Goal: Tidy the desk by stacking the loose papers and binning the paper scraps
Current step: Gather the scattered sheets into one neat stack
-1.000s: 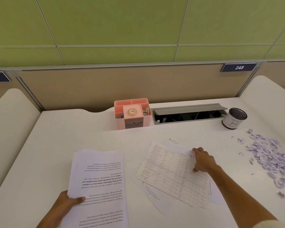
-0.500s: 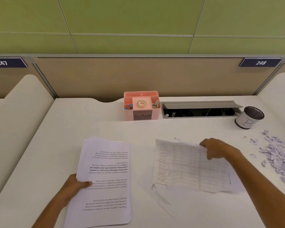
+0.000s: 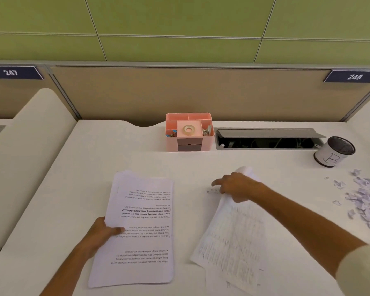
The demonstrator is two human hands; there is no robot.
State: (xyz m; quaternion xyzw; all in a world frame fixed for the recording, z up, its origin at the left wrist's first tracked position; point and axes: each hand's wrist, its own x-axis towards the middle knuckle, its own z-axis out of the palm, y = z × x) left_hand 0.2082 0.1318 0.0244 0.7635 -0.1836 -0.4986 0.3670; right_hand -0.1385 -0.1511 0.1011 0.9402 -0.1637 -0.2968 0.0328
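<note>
Meanwhile left hand [image 3: 98,233] grips the paper stack [image 3: 141,227]; right hand [image 3: 237,186] pinches a lifted sheet [image 3: 231,238]

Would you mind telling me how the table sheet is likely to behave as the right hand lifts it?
Probably floppy: the table sheet already curls over beside the right hand. Likely very light, since one pinch raises it. It may drag the sheets underneath.

open-plan office cubicle: numbered partition plates [image 3: 354,76] (247, 248), desk cable tray [image 3: 267,139], pink organiser [image 3: 189,131]
</note>
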